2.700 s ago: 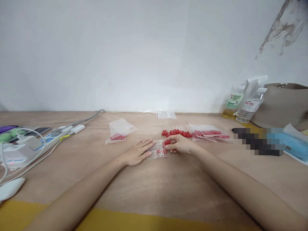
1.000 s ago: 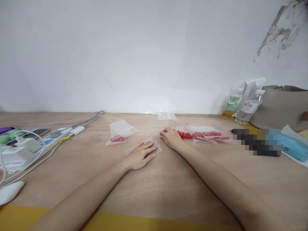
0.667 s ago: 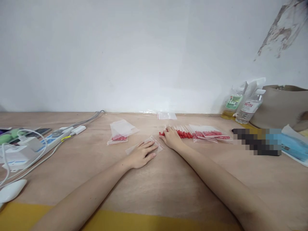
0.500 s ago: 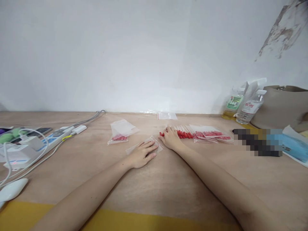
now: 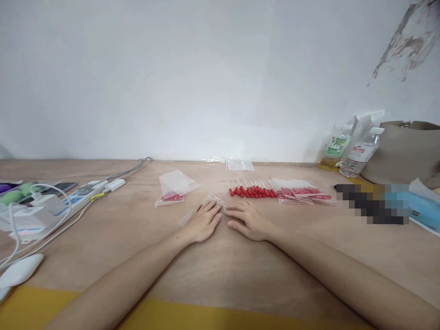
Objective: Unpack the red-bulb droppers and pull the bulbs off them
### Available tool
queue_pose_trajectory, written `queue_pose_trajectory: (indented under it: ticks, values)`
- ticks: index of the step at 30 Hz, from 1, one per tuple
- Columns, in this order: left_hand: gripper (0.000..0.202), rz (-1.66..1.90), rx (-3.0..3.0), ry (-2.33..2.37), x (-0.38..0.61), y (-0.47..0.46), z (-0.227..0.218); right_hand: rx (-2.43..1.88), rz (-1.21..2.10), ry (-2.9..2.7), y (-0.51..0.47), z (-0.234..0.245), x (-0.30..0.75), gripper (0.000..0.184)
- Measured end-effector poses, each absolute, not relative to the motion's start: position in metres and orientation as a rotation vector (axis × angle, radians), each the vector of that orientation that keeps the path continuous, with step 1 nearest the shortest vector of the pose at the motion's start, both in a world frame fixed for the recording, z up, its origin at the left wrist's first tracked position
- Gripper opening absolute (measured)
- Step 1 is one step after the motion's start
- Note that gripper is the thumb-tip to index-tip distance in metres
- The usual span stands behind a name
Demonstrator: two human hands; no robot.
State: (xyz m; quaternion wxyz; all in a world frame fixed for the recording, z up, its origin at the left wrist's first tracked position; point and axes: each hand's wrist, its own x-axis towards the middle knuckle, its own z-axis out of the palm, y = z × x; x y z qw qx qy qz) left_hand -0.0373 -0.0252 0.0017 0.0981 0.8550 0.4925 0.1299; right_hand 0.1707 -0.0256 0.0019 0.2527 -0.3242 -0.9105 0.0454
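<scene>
My left hand (image 5: pixel 203 221) lies flat, fingers stretched, on an empty clear zip bag (image 5: pixel 213 200) on the wooden table (image 5: pixel 220 270). My right hand (image 5: pixel 248 221) rests palm down beside it, fingers spread, its fingertips at the bag's right edge and holding nothing. A row of red-tipped sticks (image 5: pixel 252 190) lies loose just beyond my right hand. Filled clear bags of red-tipped sticks (image 5: pixel 302 190) sit to their right. Another bag with red pieces (image 5: pixel 173 188) lies beyond my left hand.
A white power strip with plugs and cables (image 5: pixel 51 204) and a white mouse (image 5: pixel 20 270) are at the left. Two bottles (image 5: pixel 354 146), a beige bag (image 5: pixel 405 149) and a blue pack (image 5: pixel 422 206) stand at the right. A small clear bag (image 5: pixel 239 165) lies by the wall.
My right hand has drawn back from the row of red-tipped sticks and now lies flat next to my left hand. The left hand has stayed on the empty bag.
</scene>
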Motion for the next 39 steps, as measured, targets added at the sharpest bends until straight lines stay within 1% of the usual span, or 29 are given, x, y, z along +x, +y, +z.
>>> queue_pose_trajectory:
  ticks: [3, 6, 8, 11, 14, 18, 21, 23, 25, 26, 28, 30, 32, 34, 36, 38, 39]
  values:
    - [0.036, 0.567, 2.445, 1.515, -0.042, -0.019, 0.009, -0.869, 0.256, -2.543, -0.034, 0.004, 0.174, 0.040]
    - [0.021, 0.720, 2.380, 1.697, -0.053, -0.011, 0.017, -0.890, 0.294, -2.529, -0.034, 0.005, 0.174, 0.041]
    - [0.020, 0.724, 2.311, 1.744, -0.061, -0.008, 0.020, -0.886, 0.295, -2.522, -0.032, 0.004, 0.173, 0.041]
    - [0.018, 0.675, 2.159, 1.662, -0.068, -0.007, 0.024, -0.888, 0.284, -2.500, -0.031, 0.002, 0.173, 0.041]
    - [0.012, 0.806, 1.970, 1.697, -0.076, 0.001, 0.031, -0.903, 0.285, -2.470, -0.031, -0.001, 0.174, 0.042]
    - [0.014, 1.114, 1.797, 2.101, -0.112, 0.033, 0.046, -0.916, 0.280, -2.459, -0.030, -0.003, 0.174, 0.041]
    - [0.014, 1.051, 1.865, 2.345, -0.150, 0.057, 0.049, -0.917, 0.270, -2.462, -0.030, -0.003, 0.174, 0.042]
    - [0.018, 0.981, 1.891, 2.446, -0.168, 0.065, 0.046, -0.923, 0.266, -2.464, -0.030, -0.003, 0.174, 0.042]
    - [0.021, 1.003, 2.008, 2.476, -0.175, 0.062, 0.043, -0.923, 0.267, -2.466, -0.030, -0.004, 0.175, 0.042]
    - [0.022, 1.042, 2.129, 2.432, -0.175, 0.057, 0.042, -0.922, 0.269, -2.466, -0.030, -0.004, 0.175, 0.042]
    - [0.024, 1.049, 2.495, 2.160, -0.171, 0.043, 0.040, -0.921, 0.279, -2.463, -0.030, -0.004, 0.175, 0.043]
    - [0.023, 0.850, 2.866, 1.733, -0.165, 0.027, 0.039, -0.924, 0.281, -2.460, -0.030, -0.004, 0.175, 0.042]
    - [0.022, 0.624, 3.067, 1.463, -0.161, 0.015, 0.036, -0.918, 0.275, -2.459, -0.030, -0.004, 0.175, 0.041]
    - [0.020, 0.563, 3.143, 1.447, -0.159, 0.010, 0.032, -0.908, 0.261, -2.456, -0.030, -0.003, 0.175, 0.040]
    - [0.020, 0.595, 3.169, 1.483, -0.159, 0.012, 0.028, -0.900, 0.252, -2.452, -0.030, -0.003, 0.174, 0.039]
    - [0.020, 0.703, 3.153, 1.459, -0.158, 0.017, 0.025, -0.892, 0.248, -2.451, -0.030, -0.003, 0.174, 0.039]
    - [0.020, 0.816, 3.103, 1.457, -0.157, 0.019, 0.025, -0.887, 0.247, -2.449, -0.030, -0.003, 0.174, 0.038]
